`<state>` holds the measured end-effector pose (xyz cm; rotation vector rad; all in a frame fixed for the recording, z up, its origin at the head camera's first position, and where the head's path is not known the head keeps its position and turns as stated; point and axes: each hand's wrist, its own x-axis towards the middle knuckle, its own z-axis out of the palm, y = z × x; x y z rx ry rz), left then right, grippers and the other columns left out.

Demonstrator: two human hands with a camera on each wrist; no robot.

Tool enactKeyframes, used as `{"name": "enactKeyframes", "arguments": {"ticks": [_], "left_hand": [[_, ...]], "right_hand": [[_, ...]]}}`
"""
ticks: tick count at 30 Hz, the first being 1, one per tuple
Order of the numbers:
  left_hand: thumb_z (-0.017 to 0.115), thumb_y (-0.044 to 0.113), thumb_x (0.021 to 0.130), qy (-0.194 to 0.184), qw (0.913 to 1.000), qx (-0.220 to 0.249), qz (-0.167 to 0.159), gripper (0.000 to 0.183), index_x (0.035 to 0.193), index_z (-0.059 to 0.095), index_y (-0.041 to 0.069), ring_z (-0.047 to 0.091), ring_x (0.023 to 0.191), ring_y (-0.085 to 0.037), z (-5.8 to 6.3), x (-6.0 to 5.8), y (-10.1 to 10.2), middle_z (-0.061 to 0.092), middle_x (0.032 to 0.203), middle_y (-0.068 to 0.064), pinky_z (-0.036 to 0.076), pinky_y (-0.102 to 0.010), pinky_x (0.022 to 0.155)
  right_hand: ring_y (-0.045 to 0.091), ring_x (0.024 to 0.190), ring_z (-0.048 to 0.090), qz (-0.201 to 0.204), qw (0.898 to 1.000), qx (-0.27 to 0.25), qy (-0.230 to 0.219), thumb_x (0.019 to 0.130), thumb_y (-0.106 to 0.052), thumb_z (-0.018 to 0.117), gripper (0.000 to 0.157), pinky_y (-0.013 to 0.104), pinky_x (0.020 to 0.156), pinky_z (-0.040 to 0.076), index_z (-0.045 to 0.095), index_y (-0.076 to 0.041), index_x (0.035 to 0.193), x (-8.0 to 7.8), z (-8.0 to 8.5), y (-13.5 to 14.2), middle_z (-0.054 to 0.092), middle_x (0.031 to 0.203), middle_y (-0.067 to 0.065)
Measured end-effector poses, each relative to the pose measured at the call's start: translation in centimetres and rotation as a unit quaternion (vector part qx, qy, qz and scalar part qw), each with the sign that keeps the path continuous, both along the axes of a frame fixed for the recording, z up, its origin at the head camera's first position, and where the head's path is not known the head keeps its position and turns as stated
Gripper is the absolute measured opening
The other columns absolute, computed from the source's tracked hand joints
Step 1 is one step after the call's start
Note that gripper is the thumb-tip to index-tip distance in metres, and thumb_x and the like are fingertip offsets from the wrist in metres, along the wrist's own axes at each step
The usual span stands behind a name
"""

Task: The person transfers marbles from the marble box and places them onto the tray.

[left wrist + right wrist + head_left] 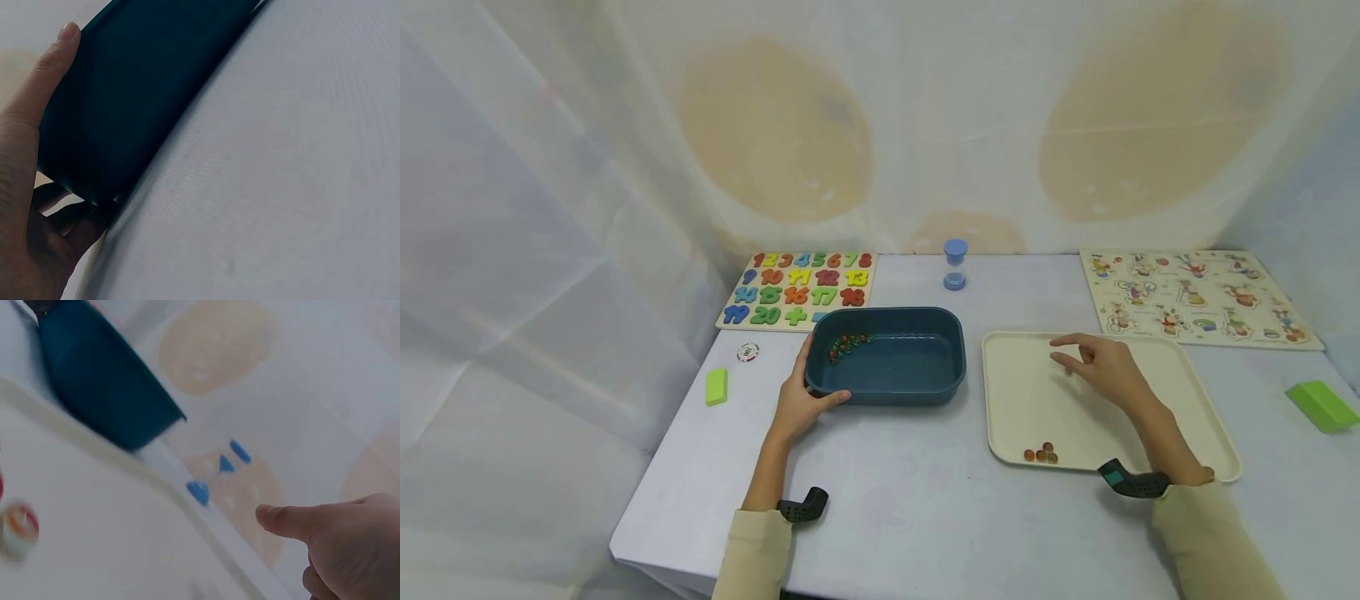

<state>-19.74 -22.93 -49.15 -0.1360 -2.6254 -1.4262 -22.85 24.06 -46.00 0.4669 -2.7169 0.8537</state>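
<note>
My left hand (pixel 799 406) grips the left front corner of a dark teal rectangular basin (pixel 895 398). The thumb lies along its front wall, and in the left wrist view the fingers bend under its corner. Inside, at the left end, lies a cluster of red and green marbles (pixel 842 346). Over a cream tray (pixel 1015 400) hovers my right hand (pixel 1108 367), thumb and index finger apart. One small marble (pixel 1068 372) shows just below the thumb. Several amber marbles (pixel 1041 454) sit together at the tray's front left, blurred in the right wrist view.
Behind the basin lies a number puzzle board (pixel 793 287); a picture puzzle board (pixel 1195 296) is at back right. A blue sand timer (pixel 955 265) stands at the back. Green blocks lie at left (pixel 717 387) and right (pixel 1322 407). A poker chip (pixel 748 352) is near the left one.
</note>
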Motion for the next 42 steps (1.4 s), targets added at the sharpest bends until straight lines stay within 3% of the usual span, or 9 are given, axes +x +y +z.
{"name": "enactKeyframes", "arguments": {"ticks": [5, 11, 20, 26, 30, 32, 35, 42], "left_hand": [[0.078, 0.045, 0.063, 0.000, 1.0000, 0.001, 0.001, 0.108, 0.145, 0.009, 0.030, 0.027, 0.132, -0.024, 0.0, 0.0, 0.0, 0.021, 0.147, 0.006, 0.034, -0.051, 0.097], [0.078, 0.043, 0.063, 0.001, 1.0000, 0.002, -0.002, 0.107, 0.144, 0.011, 0.028, 0.026, 0.132, -0.024, 0.1, 0.1, 0.0, 0.024, 0.147, 0.004, 0.028, -0.054, 0.100], [0.079, 0.037, 0.064, -0.003, 1.0000, 0.004, -0.001, 0.105, 0.144, 0.011, 0.030, 0.029, 0.131, -0.026, 0.3, 0.2, -0.1, 0.026, 0.146, 0.000, 0.031, -0.053, 0.098], [0.079, 0.037, 0.065, -0.003, 1.0000, 0.001, -0.002, 0.104, 0.144, 0.011, 0.031, 0.031, 0.130, -0.026, 0.2, 0.1, -0.1, 0.028, 0.145, -0.001, 0.032, -0.053, 0.098], [0.078, 0.041, 0.064, -0.004, 1.0000, 0.005, -0.006, 0.105, 0.144, 0.011, 0.031, 0.031, 0.130, -0.025, 0.1, 0.1, 0.0, 0.029, 0.144, -0.002, 0.031, -0.052, 0.099], [0.078, 0.044, 0.063, -0.002, 0.9999, 0.008, -0.007, 0.105, 0.144, 0.012, 0.031, 0.032, 0.129, -0.025, 0.0, 0.1, 0.0, 0.030, 0.144, -0.002, 0.032, -0.053, 0.098], [0.077, 0.047, 0.062, 0.001, 0.9999, 0.005, -0.010, 0.106, 0.144, 0.011, 0.031, 0.031, 0.130, -0.026, 0.0, 0.1, -0.1, 0.029, 0.144, -0.002, 0.031, -0.053, 0.098], [0.077, 0.050, 0.061, -0.001, 1.0000, 0.004, -0.008, 0.108, 0.143, 0.010, 0.034, 0.029, 0.131, -0.024, -0.1, 0.0, -0.2, 0.027, 0.145, 0.001, 0.031, -0.052, 0.099]], "right_hand": [[0.010, 0.045, 0.028, 0.028, 0.999, -0.030, -0.004, 0.083, -0.034, 0.062, 0.026, 0.024, 0.040, 0.025, 0.068, -0.015, 0.100, -0.9, 2.3, -4.3, 0.034, 0.052, -0.004], [0.010, 0.044, 0.028, 0.114, 0.992, -0.049, 0.006, 0.083, -0.029, 0.064, 0.023, 0.024, 0.042, 0.025, 0.068, -0.015, 0.100, -2.3, 4.4, -11.2, 0.033, 0.050, -0.004], [0.012, 0.044, 0.028, 0.222, 0.974, -0.014, -0.029, 0.083, -0.031, 0.062, 0.031, 0.024, 0.046, 0.026, 0.066, -0.013, 0.108, -5.2, 6.7, -22.4, 0.033, 0.049, -0.003], [0.010, 0.042, 0.032, 0.228, 0.969, 0.045, -0.087, 0.084, -0.027, 0.062, 0.033, 0.022, 0.044, 0.028, 0.063, -0.012, 0.113, -7.5, 5.3, -26.4, 0.050, 0.054, 0.005], [0.009, 0.055, 0.051, 0.199, 0.969, 0.091, -0.118, 0.083, -0.025, 0.064, 0.032, 0.024, 0.056, 0.043, 0.063, -0.014, 0.113, -8.7, 3.3, -27.1, 0.067, 0.086, 0.006], [0.011, 0.068, 0.059, 0.185, 0.968, 0.109, -0.129, 0.083, -0.025, 0.064, 0.031, 0.028, 0.068, 0.048, 0.064, -0.016, 0.112, -9.0, 2.5, -27.2, 0.066, 0.102, 0.002], [0.014, 0.085, 0.061, 0.169, 0.968, 0.122, -0.142, 0.083, -0.026, 0.065, 0.027, 0.033, 0.083, 0.047, 0.066, -0.018, 0.108, -9.3, 1.6, -27.1, 0.064, 0.108, -0.001], [0.016, 0.089, 0.061, 0.162, 0.969, 0.123, -0.143, 0.081, -0.027, 0.066, 0.021, 0.033, 0.076, 0.049, 0.069, -0.020, 0.101, -9.5, 0.5, -26.9, 0.064, 0.107, -0.001]]}}
